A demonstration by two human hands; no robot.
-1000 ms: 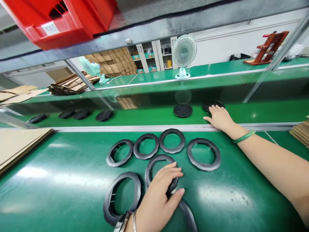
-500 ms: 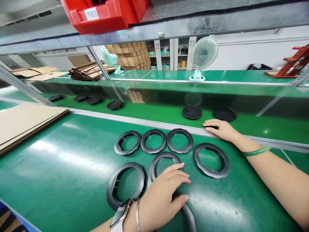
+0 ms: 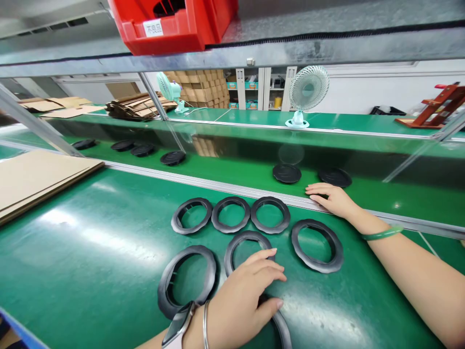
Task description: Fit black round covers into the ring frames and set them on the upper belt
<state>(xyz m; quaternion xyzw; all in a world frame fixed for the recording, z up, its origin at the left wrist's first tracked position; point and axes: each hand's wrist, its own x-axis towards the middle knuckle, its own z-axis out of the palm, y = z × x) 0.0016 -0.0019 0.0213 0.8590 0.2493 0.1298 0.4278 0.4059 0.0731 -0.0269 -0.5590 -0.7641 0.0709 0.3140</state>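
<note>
My left hand (image 3: 250, 291) hovers, fingers apart and holding nothing, over a black ring (image 3: 232, 252) and another ring (image 3: 281, 327) that it partly hides. To its left lies a larger-looking ring (image 3: 165, 286). Behind it, three black rings (image 3: 229, 228) stand in a row, nearly touching, and one more ring (image 3: 336, 252) lies off to the right. My right hand (image 3: 334, 199) rests on the metal rail (image 3: 254, 194) with its fingers loosely stretched and nothing in them. Just beyond its fingertips are two black round discs (image 3: 286, 173) on the green belt (image 3: 232, 169).
Further left on the belt sit several black discs (image 3: 173, 157). Flat cardboard sheets (image 3: 43, 174) are stacked at the left of the green table (image 3: 109, 271). Overhead, a red bin (image 3: 163, 34) stands on a metal shelf. Two fans (image 3: 308, 89) are on the bench behind.
The discs near my right hand have shifted slightly left relative to it. Both hands hold nearly the same pose; the view has tilted slightly upward.
</note>
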